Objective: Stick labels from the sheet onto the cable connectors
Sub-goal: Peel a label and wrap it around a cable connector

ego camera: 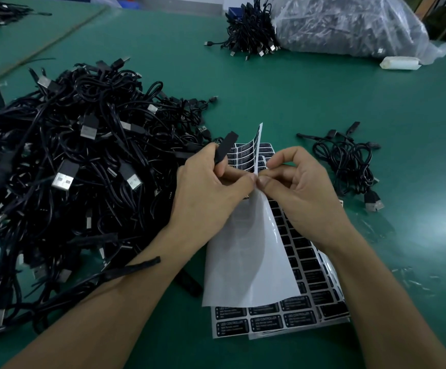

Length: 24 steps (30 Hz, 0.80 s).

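At the middle of the green bench point(283, 97), above a stack of label sheets point(311, 265), the left grip point(208, 187) is clasping a black connector point(226, 150) in its curled fingers while also pinching the lifted top sheet point(254, 249). The right grip point(304, 193) is pinching that sheet's edge beside the left thumb. A large cable pile point(70, 169) is lying just left, and a smaller bundle point(349, 161) is lying to the right.

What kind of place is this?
Probably a factory assembly bench: a pile of black USB cables on a green mat, sheets of LED CONTROLLER labels, and a plastic bag full of more cables.
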### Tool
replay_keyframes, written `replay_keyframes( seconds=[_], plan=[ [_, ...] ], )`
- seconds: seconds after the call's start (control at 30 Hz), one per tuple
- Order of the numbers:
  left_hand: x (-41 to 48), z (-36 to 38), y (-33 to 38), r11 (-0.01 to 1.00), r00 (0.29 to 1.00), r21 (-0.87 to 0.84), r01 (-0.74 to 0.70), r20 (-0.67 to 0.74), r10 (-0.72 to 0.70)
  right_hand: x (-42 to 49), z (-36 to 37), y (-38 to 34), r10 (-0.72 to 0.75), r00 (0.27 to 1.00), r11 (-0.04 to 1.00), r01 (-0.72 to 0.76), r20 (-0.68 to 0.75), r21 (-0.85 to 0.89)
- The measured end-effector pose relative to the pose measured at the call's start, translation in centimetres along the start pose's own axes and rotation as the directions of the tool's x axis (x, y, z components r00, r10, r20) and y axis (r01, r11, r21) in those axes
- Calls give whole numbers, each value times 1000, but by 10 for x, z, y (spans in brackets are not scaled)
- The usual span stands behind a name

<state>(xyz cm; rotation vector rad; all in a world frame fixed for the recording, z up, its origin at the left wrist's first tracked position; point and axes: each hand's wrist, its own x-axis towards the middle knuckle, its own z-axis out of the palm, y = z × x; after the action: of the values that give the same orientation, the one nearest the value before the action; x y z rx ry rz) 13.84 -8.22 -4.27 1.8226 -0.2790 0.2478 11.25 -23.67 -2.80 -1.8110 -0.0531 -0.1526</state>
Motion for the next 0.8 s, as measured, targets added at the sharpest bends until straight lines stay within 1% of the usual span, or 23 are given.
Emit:
replay_keyframes(
  seconds=[0.17,0.27,0.33,0.4,0.47,0.5,0.53,0.6,0.67,0.73,0.8],
  plan=[
    [1,0,-1,999,999,-15,32,-39,-33,-1,-1,-2,32,997,999,-34,-74,-32],
    [1,-1,-2,996,994,-52,67,-82,-71,1,-6,0,74,983,991,-92,-170,-101],
    [0,-2,-2,994,991,-74,86,-99,-93,2,-12,2,75,972,971,-122,-223,-204],
    [1,-2,-1,992,990,-89,93,-98,-102,1,-17,5,88,972,925,-160,-217,-344],
    [0,-3,0,991,991,-90,95,-86,-102,-1,-19,7,99,976,852,-182,-192,-490],
    [0,-2,1,991,991,-92,96,-81,-103,-2,-18,7,69,979,819,-165,-190,-550],
    [0,-2,1,991,991,-93,96,-80,-104,-3,-16,7,8,980,801,-126,-199,-586],
    [0,-2,1,992,991,-89,92,-89,-100,-5,-10,2,-164,964,804,7,-211,-594],
    [0,-2,2,994,991,-73,86,-98,-93,-6,0,-3,-299,941,781,144,-161,-607],
    [0,-1,2,995,991,-60,85,-96,-90,-7,9,-3,-367,924,743,224,-105,-631],
    [0,-1,1,995,991,-49,88,-92,-92,-8,15,-1,-383,920,736,246,-88,-631]
  ],
)
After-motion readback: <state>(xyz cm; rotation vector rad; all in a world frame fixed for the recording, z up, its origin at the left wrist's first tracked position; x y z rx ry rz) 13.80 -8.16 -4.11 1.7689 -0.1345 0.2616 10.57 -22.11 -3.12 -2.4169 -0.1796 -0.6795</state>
